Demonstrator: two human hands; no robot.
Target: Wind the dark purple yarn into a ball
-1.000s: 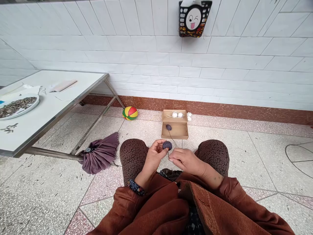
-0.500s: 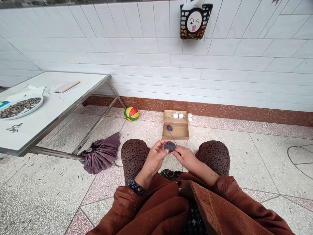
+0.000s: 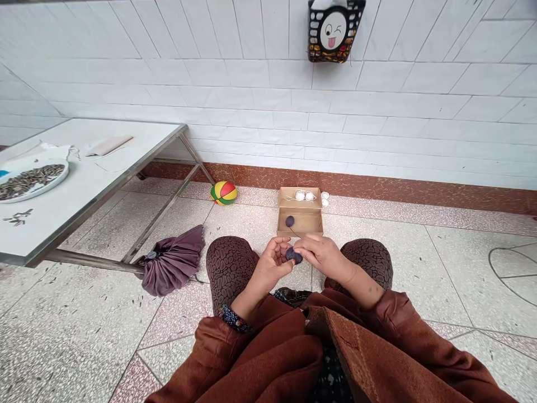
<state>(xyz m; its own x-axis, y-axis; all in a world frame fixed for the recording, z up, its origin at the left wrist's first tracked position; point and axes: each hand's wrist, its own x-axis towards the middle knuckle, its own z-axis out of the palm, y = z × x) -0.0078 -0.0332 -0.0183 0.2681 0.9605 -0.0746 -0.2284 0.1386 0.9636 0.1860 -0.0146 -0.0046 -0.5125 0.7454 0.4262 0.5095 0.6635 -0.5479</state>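
Between my knees, my left hand (image 3: 269, 268) holds a small dark purple-grey ball of yarn (image 3: 295, 256), thumb at its near side and fingers curled behind. My right hand (image 3: 325, 256) reaches over the ball from the right, its fingers pinched at the top where the yarn strand runs; the strand is partly hidden there. That strand leads to a second dark yarn ball (image 3: 289, 221) lying in an open cardboard box (image 3: 310, 223) on the floor. White yarn balls (image 3: 304, 196) rest in the box's raised lid.
To the left stands a white table (image 3: 96, 179) with a plate of seeds (image 3: 33, 182). A folded purple umbrella (image 3: 174, 263) lies under its edge. A colourful ball (image 3: 224, 193) sits near the wall. A black basket (image 3: 335, 33) hangs above, and a wire frame (image 3: 514, 277) lies right.
My right hand has come up from the strand at the ball's right side to over its top. The left fingers have loosened and lifted somewhat; the ball has turned and shifted slightly right.
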